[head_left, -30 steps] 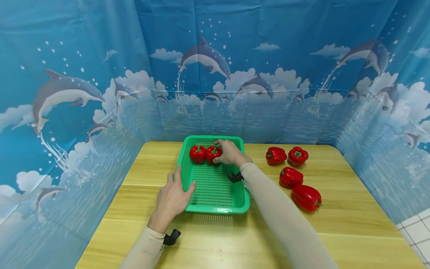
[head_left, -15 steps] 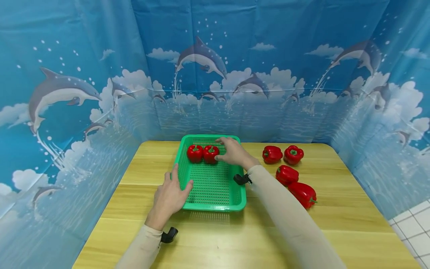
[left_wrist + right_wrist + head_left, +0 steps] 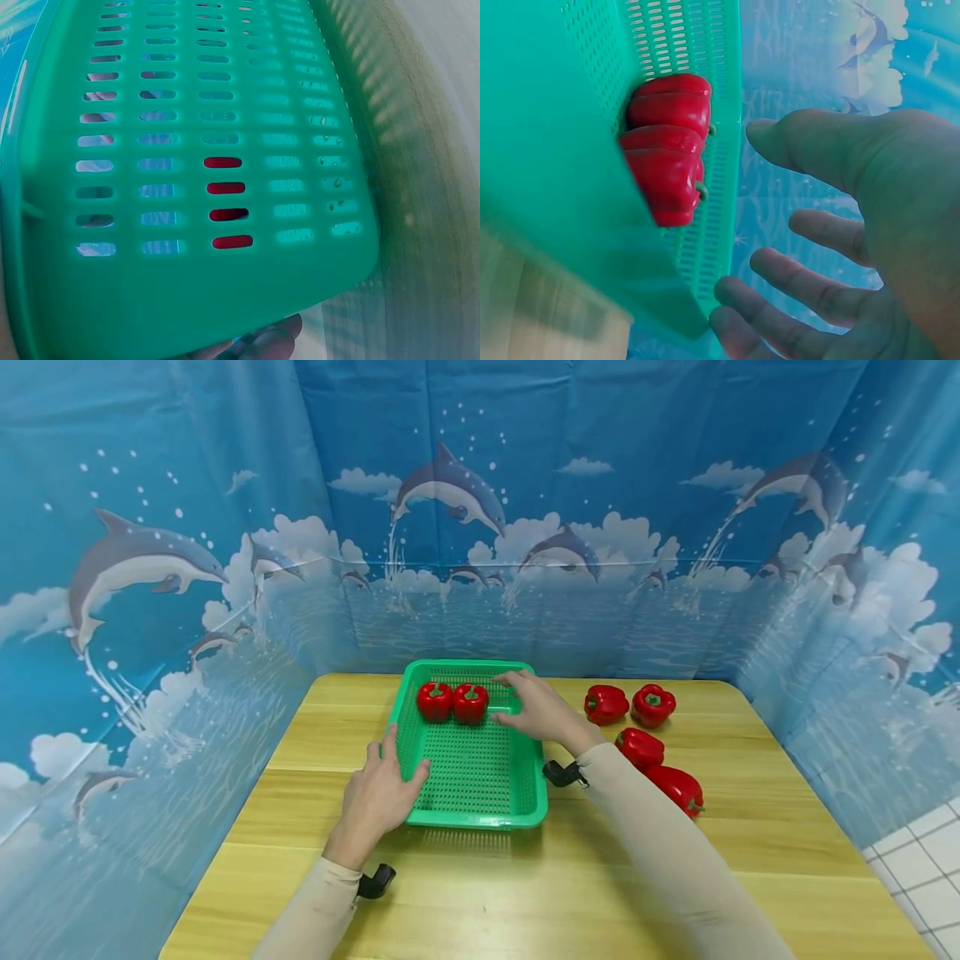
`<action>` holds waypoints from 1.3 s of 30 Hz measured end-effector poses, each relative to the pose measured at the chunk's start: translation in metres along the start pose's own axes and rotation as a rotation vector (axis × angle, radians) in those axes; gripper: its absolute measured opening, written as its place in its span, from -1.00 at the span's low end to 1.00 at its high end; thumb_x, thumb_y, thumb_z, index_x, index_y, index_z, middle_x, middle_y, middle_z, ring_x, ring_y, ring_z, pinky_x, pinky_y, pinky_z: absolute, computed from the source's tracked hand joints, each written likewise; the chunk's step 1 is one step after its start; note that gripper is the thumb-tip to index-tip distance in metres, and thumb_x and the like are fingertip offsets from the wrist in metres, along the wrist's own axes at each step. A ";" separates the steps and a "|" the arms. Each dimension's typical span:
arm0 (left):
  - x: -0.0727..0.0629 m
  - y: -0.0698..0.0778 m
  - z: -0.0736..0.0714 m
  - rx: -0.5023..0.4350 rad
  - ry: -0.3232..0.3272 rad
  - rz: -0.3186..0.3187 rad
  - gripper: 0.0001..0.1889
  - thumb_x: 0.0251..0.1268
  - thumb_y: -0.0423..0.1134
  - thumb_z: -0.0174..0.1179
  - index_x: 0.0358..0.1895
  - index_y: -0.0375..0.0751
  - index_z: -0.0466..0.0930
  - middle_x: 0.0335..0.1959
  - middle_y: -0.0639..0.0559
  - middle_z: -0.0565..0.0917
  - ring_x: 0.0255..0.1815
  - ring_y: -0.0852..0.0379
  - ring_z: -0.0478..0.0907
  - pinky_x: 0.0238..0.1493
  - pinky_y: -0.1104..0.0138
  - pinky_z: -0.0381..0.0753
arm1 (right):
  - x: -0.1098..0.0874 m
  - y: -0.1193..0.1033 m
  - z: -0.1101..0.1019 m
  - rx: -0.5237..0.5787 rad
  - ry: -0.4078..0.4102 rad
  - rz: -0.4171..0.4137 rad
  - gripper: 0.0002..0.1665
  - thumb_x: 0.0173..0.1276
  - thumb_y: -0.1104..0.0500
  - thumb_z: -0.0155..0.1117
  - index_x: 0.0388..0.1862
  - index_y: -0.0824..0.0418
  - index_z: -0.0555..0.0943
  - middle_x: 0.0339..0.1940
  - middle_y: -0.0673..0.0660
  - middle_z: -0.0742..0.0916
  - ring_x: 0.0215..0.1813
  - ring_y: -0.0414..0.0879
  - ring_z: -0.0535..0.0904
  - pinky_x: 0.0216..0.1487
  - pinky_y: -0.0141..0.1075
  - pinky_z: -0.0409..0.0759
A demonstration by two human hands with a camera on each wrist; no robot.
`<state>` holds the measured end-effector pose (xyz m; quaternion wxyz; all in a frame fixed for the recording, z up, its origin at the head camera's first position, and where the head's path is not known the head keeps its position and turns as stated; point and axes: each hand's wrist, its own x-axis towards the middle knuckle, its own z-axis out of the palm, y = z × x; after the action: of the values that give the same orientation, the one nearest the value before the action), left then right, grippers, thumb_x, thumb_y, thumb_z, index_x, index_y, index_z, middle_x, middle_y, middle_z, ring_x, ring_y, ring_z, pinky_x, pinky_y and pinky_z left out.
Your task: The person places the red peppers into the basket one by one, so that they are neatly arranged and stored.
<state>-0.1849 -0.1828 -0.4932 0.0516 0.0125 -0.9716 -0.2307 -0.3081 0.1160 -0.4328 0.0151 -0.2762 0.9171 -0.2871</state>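
Two red bell peppers stand side by side at the back of a green plastic basket (image 3: pixel 468 820), a left pepper (image 3: pixel 434 702) and a right pepper (image 3: pixel 470 705). My right hand (image 3: pixel 542 708) is over the basket's right wall, fingers spread and apart from the peppers. In the right wrist view nothing lies between the thumb and fingers of that hand (image 3: pixel 832 247). My left hand (image 3: pixel 378 793) is at the basket's left rim with fingers extended. The left wrist view is mostly filled by the slotted basket wall (image 3: pixel 187 292), red showing through its slots.
Several more red bell peppers lie right of the basket: one at the back (image 3: pixel 606 704), one beside it with its stem up (image 3: pixel 653 705), and two nearer ones partly behind the right sleeve (image 3: pixel 675 852). A dolphin-print curtain (image 3: pixel 480 593) borders the wooden table (image 3: pixel 480 902).
My right hand has let go of the right pepper in the basket and drawn back to the right. My left hand has stayed at the rim. The head view has shifted slightly.
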 end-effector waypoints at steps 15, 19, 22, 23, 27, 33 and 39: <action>0.000 0.000 -0.001 0.002 -0.003 -0.005 0.06 0.77 0.34 0.16 0.97 -0.22 -0.08 0.70 -0.54 0.42 -0.48 -0.20 0.64 -0.44 0.06 0.65 | -0.040 0.006 -0.011 -0.006 0.017 -0.002 -0.15 0.65 -0.03 0.59 0.78 0.14 0.51 0.71 0.32 0.61 0.51 0.35 0.75 0.41 0.27 0.81; 0.000 0.000 -0.001 0.005 -0.004 -0.006 0.06 0.77 0.34 0.16 0.97 -0.22 -0.08 0.70 -0.54 0.42 -0.48 -0.20 0.64 -0.44 0.07 0.64 | -0.049 0.009 -0.013 -0.027 0.035 -0.012 -0.15 0.65 -0.02 0.60 0.78 0.15 0.52 0.73 0.33 0.61 0.49 0.34 0.76 0.39 0.28 0.81; 0.000 0.001 -0.001 0.004 -0.002 -0.004 0.06 0.78 0.33 0.15 0.97 -0.22 -0.08 0.69 -0.54 0.43 -0.47 -0.19 0.63 -0.43 0.07 0.63 | -0.056 0.011 -0.014 -0.047 0.049 -0.015 -0.15 0.64 0.01 0.61 0.78 0.17 0.53 0.72 0.34 0.61 0.48 0.34 0.75 0.40 0.29 0.80; 0.000 0.001 -0.001 0.001 -0.002 -0.005 0.06 0.78 0.33 0.16 0.97 -0.22 -0.08 0.68 -0.54 0.43 -0.48 -0.19 0.63 -0.44 0.07 0.63 | -0.058 0.012 -0.015 -0.052 0.052 -0.015 -0.15 0.64 0.02 0.61 0.77 0.18 0.53 0.71 0.34 0.62 0.48 0.35 0.75 0.41 0.30 0.79; 0.000 0.001 -0.001 -0.010 -0.006 -0.008 0.06 0.78 0.31 0.17 0.97 -0.21 -0.09 0.69 -0.54 0.43 -0.50 -0.17 0.60 -0.46 0.10 0.60 | -0.067 0.016 -0.018 -0.067 0.062 -0.006 -0.16 0.62 0.02 0.62 0.76 0.17 0.55 0.68 0.34 0.64 0.48 0.37 0.74 0.43 0.33 0.77; 0.000 0.001 -0.002 -0.007 -0.002 -0.007 0.06 0.78 0.33 0.15 0.97 -0.22 -0.09 0.69 -0.55 0.42 -0.50 -0.16 0.60 -0.47 0.11 0.58 | -0.079 0.026 -0.019 -0.059 0.074 0.015 -0.16 0.62 0.00 0.62 0.76 0.16 0.55 0.64 0.32 0.66 0.50 0.39 0.72 0.44 0.35 0.75; 0.000 0.002 -0.003 -0.009 -0.002 -0.002 0.06 0.78 0.34 0.14 0.97 -0.24 -0.08 0.68 -0.55 0.43 -0.50 -0.16 0.60 -0.47 0.11 0.59 | -0.091 0.038 -0.018 -0.059 0.101 0.036 -0.19 0.60 0.02 0.64 0.71 0.20 0.58 0.58 0.31 0.69 0.49 0.41 0.73 0.42 0.35 0.78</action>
<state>-0.1849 -0.1827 -0.4899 0.0505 0.0132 -0.9705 -0.2354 -0.2531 0.1983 -0.4501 -0.0344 -0.2453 0.9295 -0.2732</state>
